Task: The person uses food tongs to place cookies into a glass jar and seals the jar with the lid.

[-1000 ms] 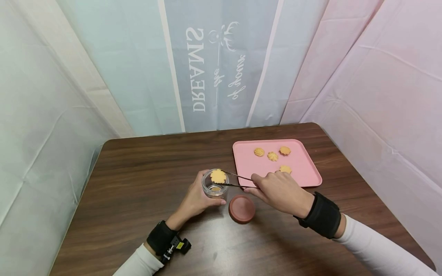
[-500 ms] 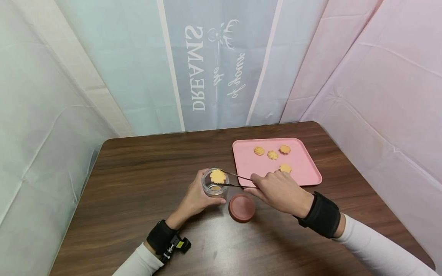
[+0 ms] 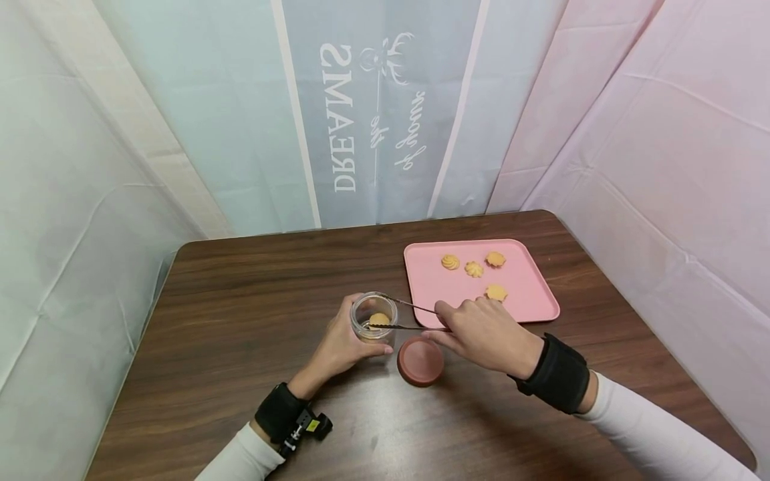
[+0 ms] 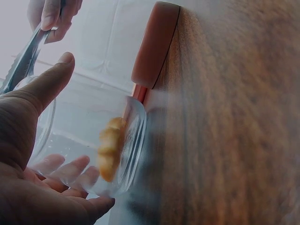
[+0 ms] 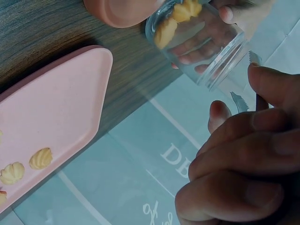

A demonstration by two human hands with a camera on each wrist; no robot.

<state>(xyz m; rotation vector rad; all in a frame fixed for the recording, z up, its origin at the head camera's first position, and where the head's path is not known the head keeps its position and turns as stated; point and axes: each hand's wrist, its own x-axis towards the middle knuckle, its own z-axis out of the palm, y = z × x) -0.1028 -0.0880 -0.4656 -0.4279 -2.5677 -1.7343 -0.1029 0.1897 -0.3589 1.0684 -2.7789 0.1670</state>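
My left hand is wrapped around a clear jar that has its mouth uncovered. Cookies lie at the bottom of it; the right wrist view shows two, one cookie beside another cookie. With my right hand I hold metal tongs, their serrated arms spread over the jar's mouth with nothing between the tips. A reddish-brown round lid rests on the table just right of the jar.
Behind my right hand is a pink tray bearing several cookies, among them a swirled cookie and a flat-side-up cookie. The wooden table meets hanging cloth at the back and sides.
The cookie that the tongs pinched over the jar's mouth has dropped inside. The tongs' arms have spread apart. The jar and left hand have stayed in place.
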